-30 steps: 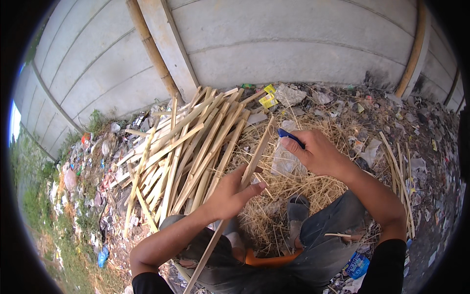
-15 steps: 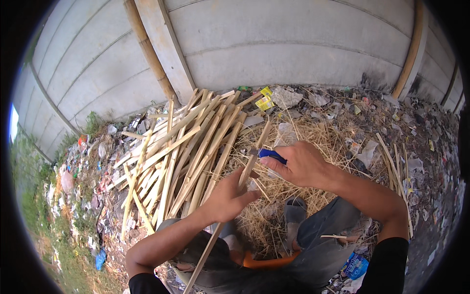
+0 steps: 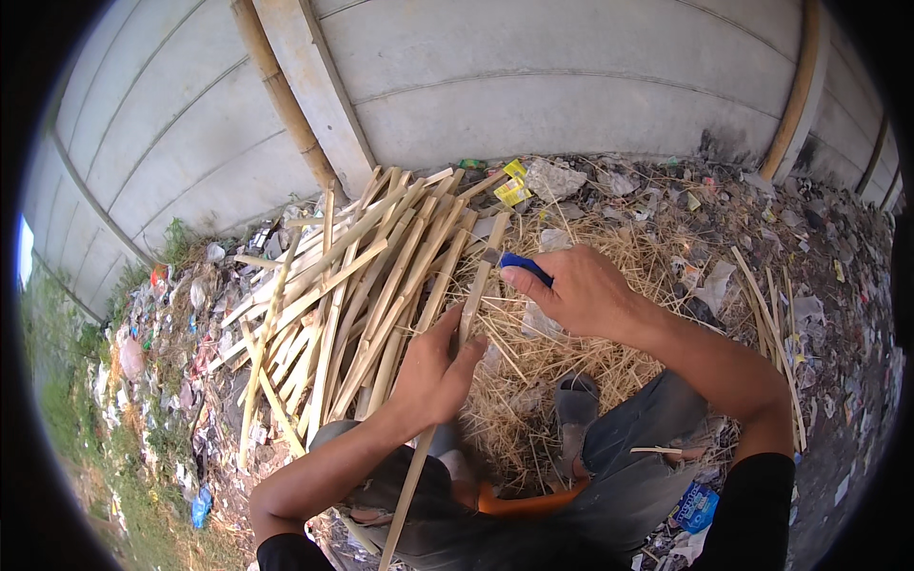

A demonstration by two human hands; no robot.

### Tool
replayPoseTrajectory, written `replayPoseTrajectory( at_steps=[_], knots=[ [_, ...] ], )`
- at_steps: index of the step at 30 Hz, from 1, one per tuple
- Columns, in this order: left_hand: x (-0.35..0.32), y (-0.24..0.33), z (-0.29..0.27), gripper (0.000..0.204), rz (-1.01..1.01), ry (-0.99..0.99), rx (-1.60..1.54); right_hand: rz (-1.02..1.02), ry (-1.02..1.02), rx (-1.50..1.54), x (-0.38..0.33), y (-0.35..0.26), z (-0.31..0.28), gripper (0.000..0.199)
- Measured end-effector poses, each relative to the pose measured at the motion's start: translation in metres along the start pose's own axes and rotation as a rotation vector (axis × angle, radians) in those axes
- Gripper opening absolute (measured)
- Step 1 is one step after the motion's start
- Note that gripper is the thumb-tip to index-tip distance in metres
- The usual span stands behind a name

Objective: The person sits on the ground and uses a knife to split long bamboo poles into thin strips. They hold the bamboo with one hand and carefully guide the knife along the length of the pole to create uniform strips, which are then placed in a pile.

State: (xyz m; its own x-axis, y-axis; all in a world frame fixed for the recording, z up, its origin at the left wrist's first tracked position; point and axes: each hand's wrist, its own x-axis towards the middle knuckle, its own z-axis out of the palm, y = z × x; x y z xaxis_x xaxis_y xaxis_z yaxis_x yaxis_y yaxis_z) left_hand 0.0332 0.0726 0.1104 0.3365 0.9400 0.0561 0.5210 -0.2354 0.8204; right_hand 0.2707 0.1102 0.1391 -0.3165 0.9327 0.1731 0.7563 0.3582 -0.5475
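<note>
My left hand point(image 3: 436, 371) is closed around a long, flat bamboo strip point(image 3: 473, 297). The strip slants up and away from me, its lower end running past my left leg. In my right hand point(image 3: 581, 290) is a blue-handled knife point(image 3: 526, 268), gripped with the thumb along the handle. Its short grey blade lies across the strip near the far end, and the cutting edge cannot be made out. To the left of the strip a large heap of similar bamboo strips point(image 3: 367, 285) leans toward the wall.
Curly shavings point(image 3: 600, 228) cover the ground around my feet. A few thin strips point(image 3: 769, 333) lie at the right. A concrete wall point(image 3: 571, 114) with bamboo poles point(image 3: 283, 95) stands behind. Litter surrounds everything, including a blue wrapper point(image 3: 696, 507). Something orange point(image 3: 533, 501) shows beneath me.
My right hand and the knife have shifted up and slightly left, toward the strip's far end. The strip now stands steeper in view, and my left hand has moved a little left.
</note>
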Motion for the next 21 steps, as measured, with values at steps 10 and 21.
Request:
replayPoseTrajectory(
  at_steps=[10, 21],
  knots=[
    [-0.009, -0.001, 0.002, 0.051, 0.004, 0.02, -0.059, -0.1, 0.0, -0.008, -0.006, 0.004, 0.005, 0.069],
    [-0.012, -0.001, 0.0, 0.056, 0.081, 0.012, -0.107, -0.037, 0.315, 0.023, -0.002, 0.043, -0.018, 0.066]
  ],
)
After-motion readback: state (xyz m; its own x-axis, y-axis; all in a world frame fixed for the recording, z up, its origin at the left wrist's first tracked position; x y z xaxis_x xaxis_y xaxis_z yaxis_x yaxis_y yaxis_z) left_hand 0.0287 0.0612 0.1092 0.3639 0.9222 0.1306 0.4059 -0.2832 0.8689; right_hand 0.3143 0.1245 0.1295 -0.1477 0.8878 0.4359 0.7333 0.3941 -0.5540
